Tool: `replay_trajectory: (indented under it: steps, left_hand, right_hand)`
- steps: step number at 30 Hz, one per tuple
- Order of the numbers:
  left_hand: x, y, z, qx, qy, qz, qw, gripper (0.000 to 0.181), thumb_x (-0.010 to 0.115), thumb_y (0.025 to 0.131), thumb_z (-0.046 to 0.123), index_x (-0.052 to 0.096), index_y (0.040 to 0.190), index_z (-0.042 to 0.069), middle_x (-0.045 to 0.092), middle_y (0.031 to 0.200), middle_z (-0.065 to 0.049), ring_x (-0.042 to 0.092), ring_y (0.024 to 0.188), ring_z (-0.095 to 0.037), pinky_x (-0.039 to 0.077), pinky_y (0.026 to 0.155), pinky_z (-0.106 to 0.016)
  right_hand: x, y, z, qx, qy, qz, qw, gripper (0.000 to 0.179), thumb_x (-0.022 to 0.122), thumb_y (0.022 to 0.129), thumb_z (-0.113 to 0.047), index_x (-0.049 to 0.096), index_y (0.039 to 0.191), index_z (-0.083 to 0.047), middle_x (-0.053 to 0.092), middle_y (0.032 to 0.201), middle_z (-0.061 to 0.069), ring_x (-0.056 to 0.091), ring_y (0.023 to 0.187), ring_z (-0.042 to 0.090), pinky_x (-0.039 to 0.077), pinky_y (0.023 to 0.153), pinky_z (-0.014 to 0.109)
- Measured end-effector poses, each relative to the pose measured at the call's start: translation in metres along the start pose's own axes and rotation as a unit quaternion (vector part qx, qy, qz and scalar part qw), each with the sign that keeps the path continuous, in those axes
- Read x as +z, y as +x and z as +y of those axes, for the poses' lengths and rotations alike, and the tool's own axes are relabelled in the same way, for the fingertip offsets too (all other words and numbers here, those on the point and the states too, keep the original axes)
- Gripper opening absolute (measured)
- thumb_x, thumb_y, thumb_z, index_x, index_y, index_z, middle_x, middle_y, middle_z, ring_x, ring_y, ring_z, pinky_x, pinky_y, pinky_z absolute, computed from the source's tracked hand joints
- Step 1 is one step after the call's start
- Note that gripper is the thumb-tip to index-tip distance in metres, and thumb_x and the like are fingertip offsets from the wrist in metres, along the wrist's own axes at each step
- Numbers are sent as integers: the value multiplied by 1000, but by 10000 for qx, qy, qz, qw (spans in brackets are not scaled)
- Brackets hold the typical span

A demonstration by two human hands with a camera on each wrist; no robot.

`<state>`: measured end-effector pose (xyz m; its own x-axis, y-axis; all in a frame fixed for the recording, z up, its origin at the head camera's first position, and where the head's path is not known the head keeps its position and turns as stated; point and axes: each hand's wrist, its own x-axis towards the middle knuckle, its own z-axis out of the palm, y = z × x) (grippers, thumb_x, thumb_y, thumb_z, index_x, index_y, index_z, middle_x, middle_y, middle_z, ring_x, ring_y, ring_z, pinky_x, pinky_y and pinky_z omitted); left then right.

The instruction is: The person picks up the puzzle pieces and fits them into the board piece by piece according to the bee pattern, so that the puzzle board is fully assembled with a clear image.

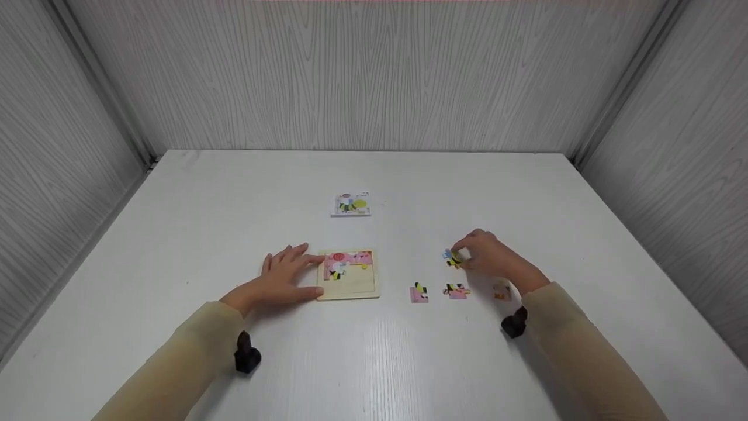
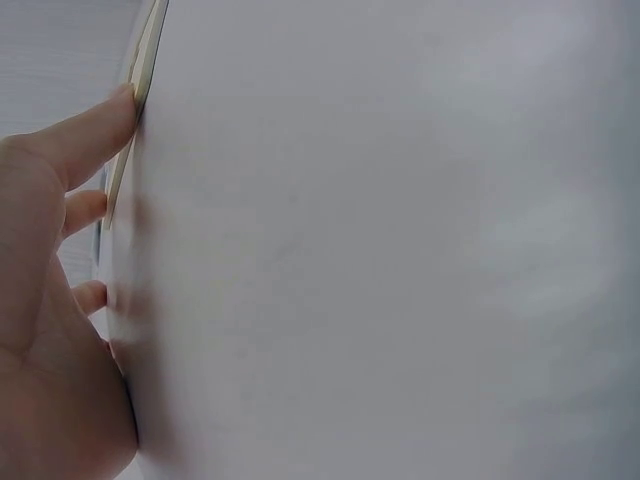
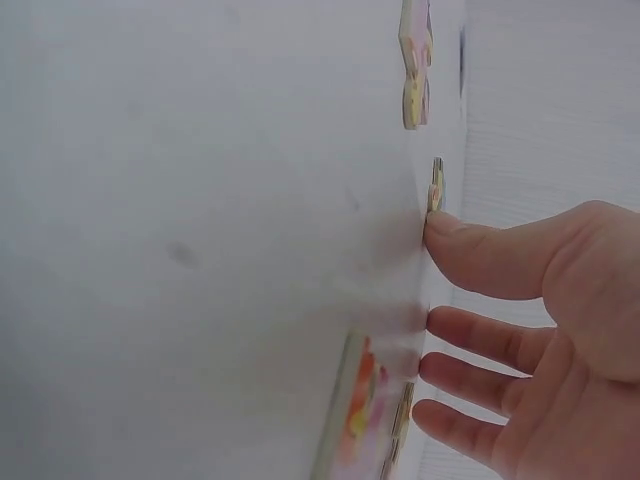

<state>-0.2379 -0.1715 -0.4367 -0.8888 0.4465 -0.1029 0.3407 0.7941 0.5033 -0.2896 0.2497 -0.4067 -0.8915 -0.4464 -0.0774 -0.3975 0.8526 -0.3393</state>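
Note:
My left hand [image 1: 281, 277] lies spread at the left side of a wooden puzzle board [image 1: 356, 296], thumb and index finger touching its edge. In the left wrist view the thumb [image 2: 95, 135] meets the rim of the board [image 2: 122, 165]. Joined pink pieces [image 1: 349, 257] fill the board's top and left part; bare wood shows at lower right. My right hand [image 1: 488, 254] pinches a blue, yellow and black puzzle piece [image 1: 452, 258] at the table, thumb [image 3: 460, 245] at the piece's edge [image 3: 437, 185]. The index fingertip is hidden in the right wrist view.
Nearer me lie a pink corner piece [image 1: 419, 293], a pink and black piece [image 1: 456, 291] and an orange-pink piece [image 1: 502, 292] beside the right wrist. A square picture card [image 1: 351, 204] with a bee lies behind the board. Wood-grain panels [image 1: 374, 76] enclose the white table.

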Motion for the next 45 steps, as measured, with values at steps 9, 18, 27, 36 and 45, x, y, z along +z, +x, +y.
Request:
replay_trajectory:
  steps: [9, 18, 27, 36, 45]
  left_hand:
    - [1, 0, 0, 0, 23, -35, 10000, 72, 57, 83, 58, 36, 143, 24, 10, 154, -13, 0, 138, -41, -7, 102, -63]
    - [0, 0, 0, -40, 99, -1, 9999, 72, 56, 83, 58, 35, 143, 25, 11, 154, -13, 1, 138, -41, -6, 102, -63]
    - [-1, -1, 2, -43, 65, -36, 10000, 72, 56, 83, 57, 35, 144, 24, 10, 154, -14, 1, 138, -41, -6, 102, -63]
    - [-1, -1, 0, -43, 51, -5, 10000, 72, 57, 83, 57, 35, 144, 24, 10, 154, -14, 0, 138, -41, -6, 103, -62]
    - [-1, -1, 1, -27, -18, -13, 10000, 72, 57, 83, 56, 35, 143, 24, 11, 153, -13, 0, 138, -39, -7, 102, -62]
  right_hand:
    - [1, 0, 2, 59, 175, -27, 9998, 22, 66, 84, -10, 67, 106, -7, 55, 113, 14, 46, 109, 33, 38, 93, 48]
    - [-1, 1, -10, -98, 230, 21, 9997, 27, 66, 85, -13, 64, 110, -2, 57, 115, 15, 46, 113, 33, 38, 96, 47]
    - [0, 4, -26, -438, 626, 112, 9970, 25, 67, 86, -13, 63, 109, -3, 56, 117, 14, 46, 116, 32, 37, 97, 46]
    - [6, 12, -49, -869, 729, 133, 9935, 25, 65, 88, -17, 62, 110, -6, 56, 116, 10, 47, 116, 28, 38, 97, 43]
    - [11, 20, -75, -829, 814, 65, 9932, 26, 67, 87, -19, 62, 109, -8, 56, 116, 6, 47, 116, 24, 38, 98, 39]
